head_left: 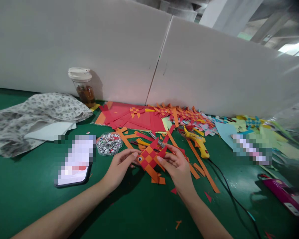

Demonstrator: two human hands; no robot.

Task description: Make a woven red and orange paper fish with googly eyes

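A woven paper fish [148,157] in red and orange checks, with a googly eye on its left end, is held between my two hands above the green table. The fingers of my left hand [121,166] pinch its head end by the eye. On the other side, my right hand [175,162] grips the tail end with thumb and fingers. Behind the fish, partly hidden, are scissors [160,143] among paper strips. A round clear case of googly eyes [109,143] lies to the left of my hands. The yellow glue gun [200,144] rests to their right.
A phone [76,161] and a patterned cloth [52,106] lie left, with a lidded cup of brown drink [84,88] behind. Finished red-orange fish [184,114] pile near the white partition [114,49]. The black cord [229,186] crosses the right side, near a magenta object [282,194].
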